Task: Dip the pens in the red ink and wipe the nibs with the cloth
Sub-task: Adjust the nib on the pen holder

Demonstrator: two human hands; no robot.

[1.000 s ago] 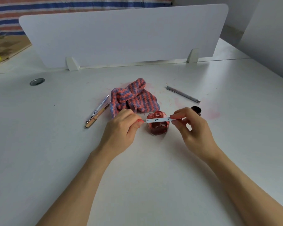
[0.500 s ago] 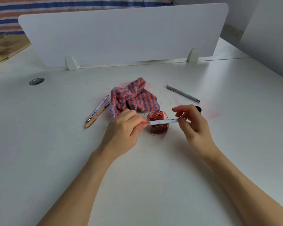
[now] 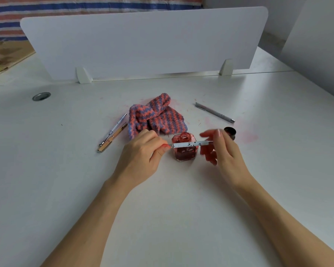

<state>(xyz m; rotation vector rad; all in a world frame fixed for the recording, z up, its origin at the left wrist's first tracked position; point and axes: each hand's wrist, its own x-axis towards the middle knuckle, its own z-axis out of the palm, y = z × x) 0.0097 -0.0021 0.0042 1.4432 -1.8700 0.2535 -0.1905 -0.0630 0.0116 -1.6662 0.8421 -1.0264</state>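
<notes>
Four pens are in view on a white tabletop [image 3: 66,189]. One, a white pen with dark speckles [image 3: 189,144], is held level in the middle of the frame, just in front of the mouth of an ink bottle. Two more, a white pen [image 3: 115,128] and a wooden pen [image 3: 112,137], lie side by side at centre left. A silver pen [image 3: 214,112] lies alone at centre right.

The left hand [image 3: 143,157] has its fingers curled, pinching the speckled pen's left end. The right hand [image 3: 220,149] meets the pen's right end, fingers spread and blurred; whether it grips cannot be told.

One square glass ink bottle [image 3: 184,151] stands uncapped at centre, partly filled with dark red ink. Its single dark cap [image 3: 230,132] sits just behind the right hand. One crumpled pink-and-blue striped cloth [image 3: 156,116] lies just above the bottle.
</notes>
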